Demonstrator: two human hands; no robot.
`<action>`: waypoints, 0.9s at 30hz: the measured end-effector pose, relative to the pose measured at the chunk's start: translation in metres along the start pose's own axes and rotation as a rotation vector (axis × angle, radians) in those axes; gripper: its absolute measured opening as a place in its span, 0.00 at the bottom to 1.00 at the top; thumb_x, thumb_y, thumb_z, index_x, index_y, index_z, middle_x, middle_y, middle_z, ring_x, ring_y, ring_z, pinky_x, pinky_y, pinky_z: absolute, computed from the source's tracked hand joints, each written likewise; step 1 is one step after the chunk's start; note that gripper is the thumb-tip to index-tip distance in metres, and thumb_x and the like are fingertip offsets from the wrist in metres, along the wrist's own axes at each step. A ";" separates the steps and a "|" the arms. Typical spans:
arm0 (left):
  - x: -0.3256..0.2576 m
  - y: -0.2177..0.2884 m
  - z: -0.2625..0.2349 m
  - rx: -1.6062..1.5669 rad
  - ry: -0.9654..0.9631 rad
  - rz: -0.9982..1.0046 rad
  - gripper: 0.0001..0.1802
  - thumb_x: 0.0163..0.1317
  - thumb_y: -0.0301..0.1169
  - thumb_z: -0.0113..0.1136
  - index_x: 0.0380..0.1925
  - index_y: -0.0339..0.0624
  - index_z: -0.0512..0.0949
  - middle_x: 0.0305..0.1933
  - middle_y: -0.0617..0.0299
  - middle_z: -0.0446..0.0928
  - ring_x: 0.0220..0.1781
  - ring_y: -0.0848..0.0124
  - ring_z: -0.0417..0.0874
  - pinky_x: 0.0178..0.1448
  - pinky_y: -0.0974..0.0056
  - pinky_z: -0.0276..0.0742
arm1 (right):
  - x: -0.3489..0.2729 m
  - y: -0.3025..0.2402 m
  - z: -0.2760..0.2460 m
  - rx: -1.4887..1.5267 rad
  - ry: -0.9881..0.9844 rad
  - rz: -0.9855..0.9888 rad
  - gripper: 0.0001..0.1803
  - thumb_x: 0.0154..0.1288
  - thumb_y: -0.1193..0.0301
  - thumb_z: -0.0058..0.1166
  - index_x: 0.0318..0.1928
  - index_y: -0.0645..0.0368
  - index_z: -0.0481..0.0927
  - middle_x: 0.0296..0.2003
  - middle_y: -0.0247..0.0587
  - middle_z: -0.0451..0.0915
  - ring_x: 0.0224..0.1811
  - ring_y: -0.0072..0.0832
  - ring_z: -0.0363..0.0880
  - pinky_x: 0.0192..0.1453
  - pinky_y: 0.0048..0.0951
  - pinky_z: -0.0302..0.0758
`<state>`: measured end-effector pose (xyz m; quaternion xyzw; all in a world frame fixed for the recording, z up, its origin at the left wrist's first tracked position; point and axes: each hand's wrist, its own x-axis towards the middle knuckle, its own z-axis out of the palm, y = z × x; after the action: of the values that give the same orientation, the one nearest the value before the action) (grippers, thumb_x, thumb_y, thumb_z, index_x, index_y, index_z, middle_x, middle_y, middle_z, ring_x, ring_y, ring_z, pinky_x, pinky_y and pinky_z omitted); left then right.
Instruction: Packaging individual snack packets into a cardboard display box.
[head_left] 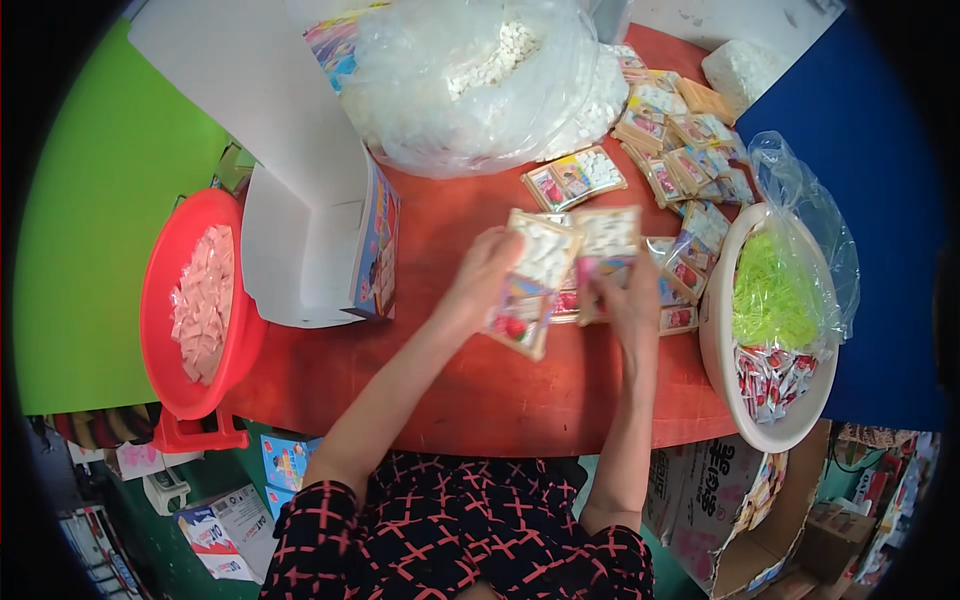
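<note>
Mid-frame, the left hand (487, 272) pinches a long, right-leaning snack packet (545, 252); beside it, the right hand (632, 300) pinches a straighter packet (608, 232).

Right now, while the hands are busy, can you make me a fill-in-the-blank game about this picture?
1. Of the left hand and right hand, ____ hold flat packs.
2. The tabletop is colored ____.
3. The basin of pink packets stands to the ____ of the open box.
4. The big clear bag holds small pieces colored ____.

Missing words: both; red; left; white.
</note>
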<state>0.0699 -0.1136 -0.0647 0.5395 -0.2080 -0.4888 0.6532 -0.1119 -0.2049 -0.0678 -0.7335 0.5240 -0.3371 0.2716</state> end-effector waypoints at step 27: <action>-0.025 0.029 -0.030 0.060 -0.222 0.154 0.34 0.43 0.26 0.73 0.51 0.36 0.67 0.49 0.58 0.74 0.49 0.73 0.76 0.54 0.65 0.73 | 0.053 -0.006 0.045 -0.080 -0.325 -0.356 0.44 0.41 0.71 0.67 0.63 0.56 0.62 0.50 0.47 0.72 0.54 0.41 0.69 0.58 0.39 0.67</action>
<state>0.0948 -0.0783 -0.0420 0.4837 -0.3345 -0.4874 0.6454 -0.0614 -0.2513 -0.0809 -0.8692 0.3487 -0.2362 0.2592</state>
